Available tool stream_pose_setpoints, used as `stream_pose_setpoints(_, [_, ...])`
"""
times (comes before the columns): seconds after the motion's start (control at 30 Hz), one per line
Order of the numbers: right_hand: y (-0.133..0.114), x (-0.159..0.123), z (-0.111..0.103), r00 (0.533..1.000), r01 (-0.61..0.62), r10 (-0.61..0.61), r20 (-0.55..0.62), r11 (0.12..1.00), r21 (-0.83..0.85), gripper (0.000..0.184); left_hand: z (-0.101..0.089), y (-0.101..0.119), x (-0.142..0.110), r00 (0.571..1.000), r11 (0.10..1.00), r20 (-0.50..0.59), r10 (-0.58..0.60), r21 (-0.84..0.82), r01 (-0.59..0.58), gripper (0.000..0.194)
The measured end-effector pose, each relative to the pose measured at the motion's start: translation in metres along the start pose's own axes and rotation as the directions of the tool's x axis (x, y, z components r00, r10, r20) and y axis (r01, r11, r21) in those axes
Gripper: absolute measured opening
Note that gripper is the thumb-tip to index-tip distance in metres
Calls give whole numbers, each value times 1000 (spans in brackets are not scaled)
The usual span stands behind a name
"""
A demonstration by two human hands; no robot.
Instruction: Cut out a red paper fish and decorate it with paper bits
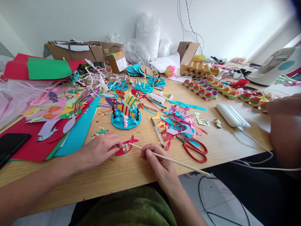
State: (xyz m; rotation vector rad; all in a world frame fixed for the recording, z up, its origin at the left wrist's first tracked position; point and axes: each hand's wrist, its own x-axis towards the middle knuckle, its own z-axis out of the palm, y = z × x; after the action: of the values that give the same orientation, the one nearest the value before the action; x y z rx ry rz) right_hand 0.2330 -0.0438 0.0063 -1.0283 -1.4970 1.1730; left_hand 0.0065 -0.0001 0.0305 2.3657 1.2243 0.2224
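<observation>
A small red paper fish (121,152) with mosaic-like coloured triangles on its body lies on the table in front of me. My left hand (103,147) has its fingers closed at the fish's head end, holding it at the edge. Between the thumb and fingers of my right hand (160,161) is a thin wooden stick (181,163). The stick's far tip touches or hovers just over the fish near its tail; which one I cannot tell. Tiny coloured paper bits (100,132) lie just beyond my left hand.
Red-handled scissors (194,150), a pen (157,131) and a heap of paper scraps (180,122) lie to the right. Behind the fish stands a blue base (115,123) bearing several paper fish. Coloured sheets (81,135) and a phone (13,146) lie left. Another person's blurred arm (285,131) is at right.
</observation>
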Motion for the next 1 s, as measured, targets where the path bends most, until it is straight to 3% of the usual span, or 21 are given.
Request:
stream_pose_setpoints(0.23, [4, 3, 10, 1000, 21, -19, 22, 996, -87, 24, 27, -9, -16, 972, 984, -150, 179, 43, -174, 23])
stream_pose_setpoints(0.73, [4, 3, 11, 999, -8, 13, 31, 990, -143, 26, 30, -10, -17, 959, 985, -225, 172, 34, -169, 18])
stream_pose_setpoints(1.0, [6, 3, 11, 1000, -3, 6, 28, 995, -99, 24, 32, -13, -16, 932, 971, -275, 237, 69, -227, 18])
